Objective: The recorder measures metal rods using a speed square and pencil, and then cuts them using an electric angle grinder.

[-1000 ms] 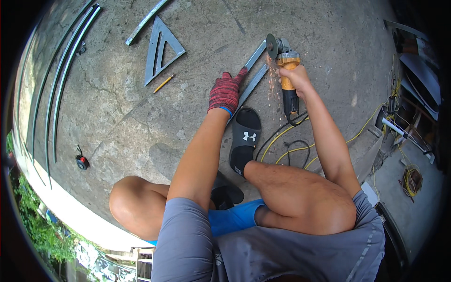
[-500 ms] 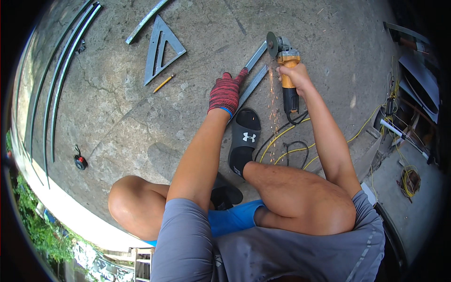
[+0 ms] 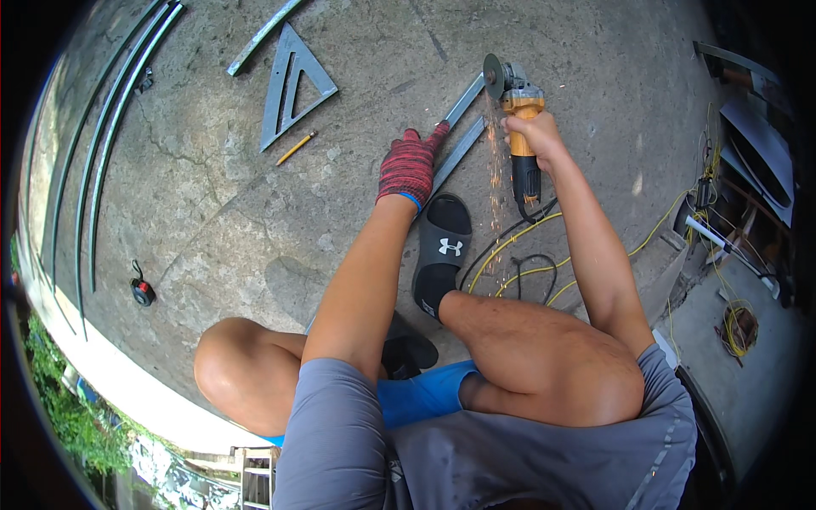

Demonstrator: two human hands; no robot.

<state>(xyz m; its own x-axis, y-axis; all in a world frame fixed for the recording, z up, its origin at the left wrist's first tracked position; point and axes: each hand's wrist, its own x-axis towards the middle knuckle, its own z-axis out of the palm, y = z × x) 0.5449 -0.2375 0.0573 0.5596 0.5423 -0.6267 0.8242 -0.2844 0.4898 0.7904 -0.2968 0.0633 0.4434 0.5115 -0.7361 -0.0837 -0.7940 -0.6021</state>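
My left hand (image 3: 406, 170), in a red and black knit glove, is closed on a grey metal bar (image 3: 464, 100), one finger lying along it. A second metal bar (image 3: 460, 151) runs beside it, partly hidden by the hand and my sandal; whether the two are joined I cannot tell. My bare right hand (image 3: 534, 134) grips a yellow and black angle grinder (image 3: 524, 106). Its disc (image 3: 493, 76) stands upright against the far end of the first bar. Orange sparks (image 3: 495, 170) stream down from the disc toward me.
Beyond my left hand lie a triangular square (image 3: 274, 110), a pencil (image 3: 296, 148) and another metal bar (image 3: 259, 42). Long metal bars (image 3: 106, 136) and a tape measure (image 3: 143, 293) are at the left. Cords (image 3: 510, 246) loop beside my sandal (image 3: 445, 242); scrap (image 3: 756, 161) sits at right.
Both hands keep almost the same place, with the disc still at the bar's end. The spark stream has changed shape slightly, and some sparks now show near the grinder's lower end.
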